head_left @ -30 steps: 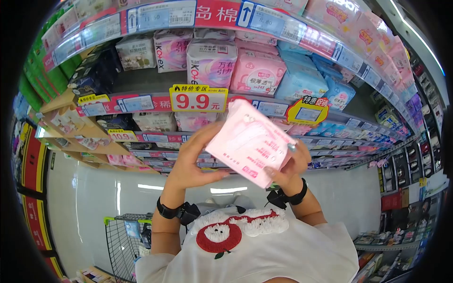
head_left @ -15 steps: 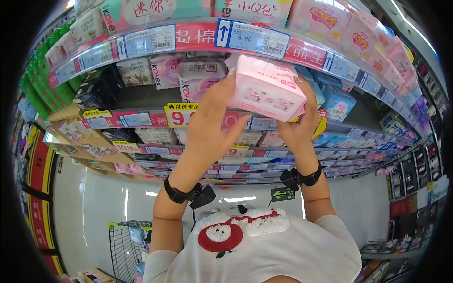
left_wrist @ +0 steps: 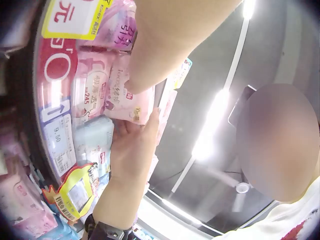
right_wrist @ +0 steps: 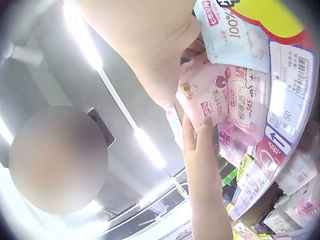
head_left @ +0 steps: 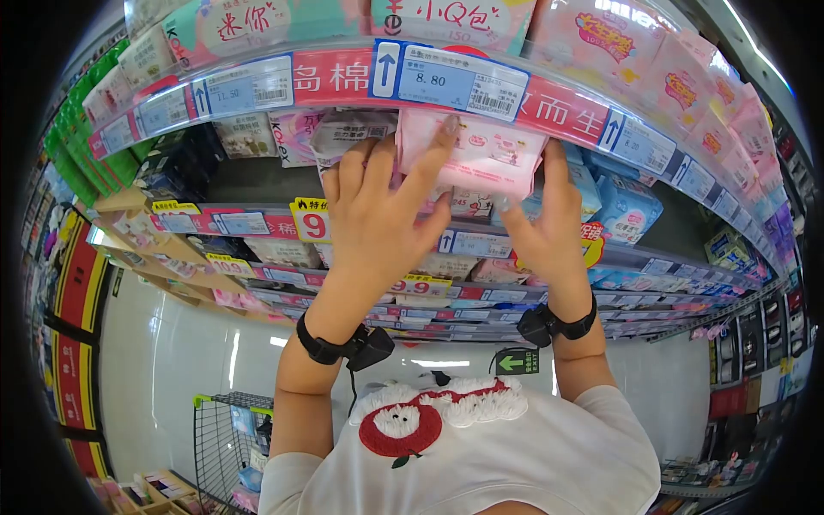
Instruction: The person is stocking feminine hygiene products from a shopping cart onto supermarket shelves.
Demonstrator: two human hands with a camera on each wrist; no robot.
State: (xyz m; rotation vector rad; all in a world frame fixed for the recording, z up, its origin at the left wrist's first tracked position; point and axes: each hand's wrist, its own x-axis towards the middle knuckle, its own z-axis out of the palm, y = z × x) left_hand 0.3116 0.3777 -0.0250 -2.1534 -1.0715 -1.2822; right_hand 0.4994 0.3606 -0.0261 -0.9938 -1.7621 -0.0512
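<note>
Left hand (head_left: 378,202) and right hand (head_left: 554,219) are framing a pink package (head_left: 481,159) between them, high on the middle shelf (head_left: 249,180). Fingers of the left hand are spreading out long and nearly straight, one of them lying across the package's face, and its thumb is pointing inward below. On the other side the right hand is keeping its fingers extended along the package's right edge, its thumb near the lower front corner; neither hand is curling round it. The package is sitting just above another pink pack (head_left: 472,204) marked 245 — whether it is resting its weight there, the views are not showing clearly. To its left a white pack (head_left: 352,129) is standing partly behind the left hand, and to its right light-blue packs (head_left: 627,210) are lining the shelf. Overhead, an 8.80 price label (head_left: 433,77) is running along the upper shelf edge, with a turquoise pack (head_left: 455,26) sitting above it. Below the left hand a yellow price sign (head_left: 312,219) is showing only in part. Farther down, a white shirt (head_left: 532,446) is filling the bottom — a wire cart (head_left: 249,398) is standing beside it, and a green arrow sign (head_left: 517,361) is showing near the floor.
</note>
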